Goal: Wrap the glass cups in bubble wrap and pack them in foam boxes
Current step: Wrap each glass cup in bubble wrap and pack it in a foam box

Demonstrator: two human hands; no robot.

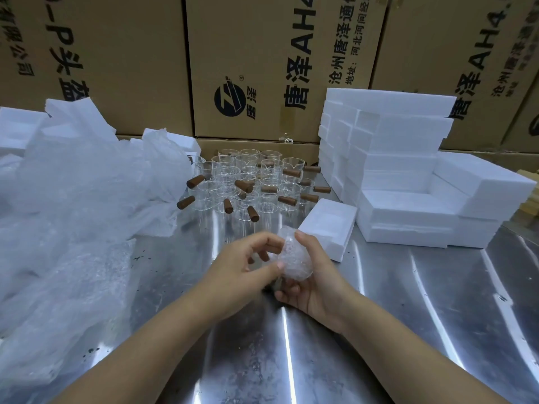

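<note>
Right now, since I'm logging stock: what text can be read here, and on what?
"唐泽AH4", sideways, cut off: middle carton.
"沧州唐泽通", cut off: same carton.
"地址:河北河间", rest cut off: same carton.
"唐泽" beside the round logo: same carton.
"唐泽AH4": right carton.
"-P头", then unclear: left carton.
Small print on left and right cartons: too blurred.

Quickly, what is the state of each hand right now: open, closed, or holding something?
Left hand: closed, pinching the bubble-wrap bundle.
Right hand: closed, holding the same bundle from its right side.
</note>
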